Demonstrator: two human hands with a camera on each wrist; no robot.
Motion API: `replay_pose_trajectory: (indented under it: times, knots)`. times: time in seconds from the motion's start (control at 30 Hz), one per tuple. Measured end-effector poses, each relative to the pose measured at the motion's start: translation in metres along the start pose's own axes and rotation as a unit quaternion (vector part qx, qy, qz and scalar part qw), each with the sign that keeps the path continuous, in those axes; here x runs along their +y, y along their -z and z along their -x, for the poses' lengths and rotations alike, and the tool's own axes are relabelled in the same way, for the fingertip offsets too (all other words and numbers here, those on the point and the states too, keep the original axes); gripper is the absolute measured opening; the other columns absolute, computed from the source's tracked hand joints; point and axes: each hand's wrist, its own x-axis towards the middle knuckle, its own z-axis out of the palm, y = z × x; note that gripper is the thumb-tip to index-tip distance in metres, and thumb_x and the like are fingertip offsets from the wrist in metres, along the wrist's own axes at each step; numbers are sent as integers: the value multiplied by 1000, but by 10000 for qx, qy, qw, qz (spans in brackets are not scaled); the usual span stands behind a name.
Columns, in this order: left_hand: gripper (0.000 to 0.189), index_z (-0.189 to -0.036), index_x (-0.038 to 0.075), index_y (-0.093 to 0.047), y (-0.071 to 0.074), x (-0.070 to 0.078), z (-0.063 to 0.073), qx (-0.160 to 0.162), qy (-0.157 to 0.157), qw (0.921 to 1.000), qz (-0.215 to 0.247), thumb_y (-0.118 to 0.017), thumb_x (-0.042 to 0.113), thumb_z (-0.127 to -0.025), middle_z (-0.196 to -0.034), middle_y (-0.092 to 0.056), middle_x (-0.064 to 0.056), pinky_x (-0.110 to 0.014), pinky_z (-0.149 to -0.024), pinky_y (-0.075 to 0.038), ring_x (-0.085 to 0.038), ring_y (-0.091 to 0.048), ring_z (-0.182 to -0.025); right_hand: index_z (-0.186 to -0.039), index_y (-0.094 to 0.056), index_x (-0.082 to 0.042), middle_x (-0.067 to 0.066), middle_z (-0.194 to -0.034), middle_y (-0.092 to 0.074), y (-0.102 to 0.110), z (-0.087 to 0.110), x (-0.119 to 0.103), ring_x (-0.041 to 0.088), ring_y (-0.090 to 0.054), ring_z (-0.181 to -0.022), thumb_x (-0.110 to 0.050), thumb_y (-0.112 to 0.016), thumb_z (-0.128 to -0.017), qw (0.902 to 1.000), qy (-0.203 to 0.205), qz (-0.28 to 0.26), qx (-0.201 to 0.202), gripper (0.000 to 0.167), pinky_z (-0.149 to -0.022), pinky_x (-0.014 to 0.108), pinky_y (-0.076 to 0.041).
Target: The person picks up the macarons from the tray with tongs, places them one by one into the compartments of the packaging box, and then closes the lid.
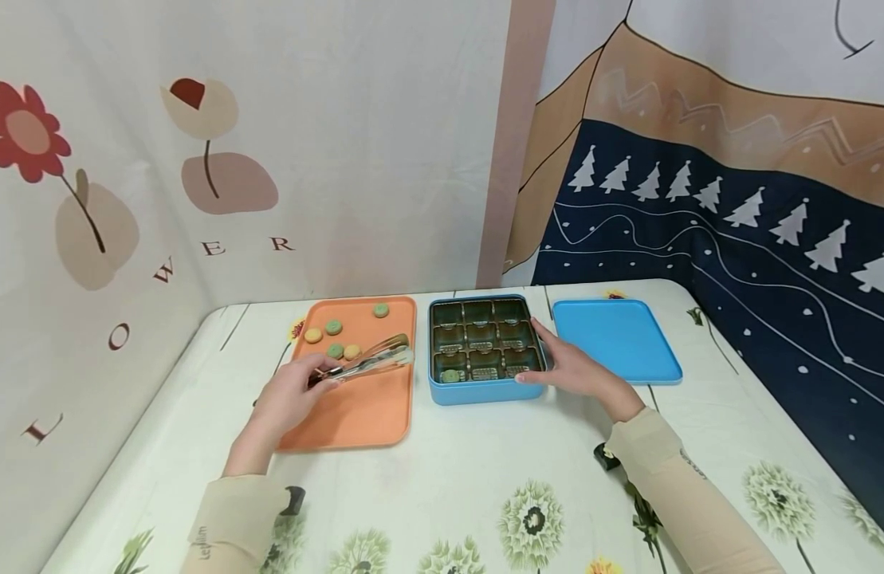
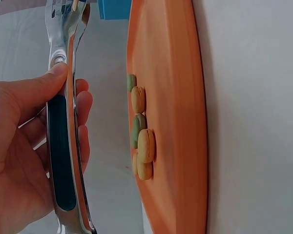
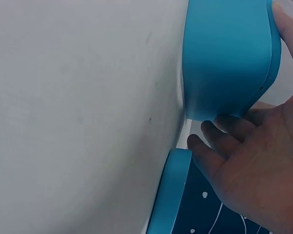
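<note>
Blue nine-cell box (image 1: 485, 393), corner clasped by our right grip (image 1: 574, 369), holds one green macaron (image 1: 450, 376) front-left; our left grip (image 1: 292, 395) holds tongs (image 1: 355, 368) above the orange tray (image 1: 355, 418) of macarons (image 1: 333, 351), desk (image 1: 470, 462) showing between containers.

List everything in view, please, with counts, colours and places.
Box: one, blue, centre
Insert: one, dark brown, in box
Tray: one, orange, left of box
Green macarons: four visible, three on tray, one in insert
Yellow macarons: at least three, on tray
Tongs: one, silver, held
Lid: one, blue, right of box
Tablecloth: one, floral white, beneath
Backdrop: one, multicoloured, behind
Sleeves: two, beige, on forearms
Left hand: one, holding tongs
Right hand: one, touching box
</note>
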Motion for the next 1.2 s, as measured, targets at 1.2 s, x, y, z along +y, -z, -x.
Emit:
replay_pose_trajectory:
  times: [1.2]
  knots:
    - [22, -114, 15, -70, -14, 21, -4, -5, 2, 10000, 19, -72, 20, -92, -104, -71, -5, -43, -82, -51, -22, -64, -92, -161, 4, -19, 25, -165, -14, -1, 1, -1, 52, -23, -147, -57, -71, -85, 10000, -21, 16, 6, 114, -108, 69, -33]
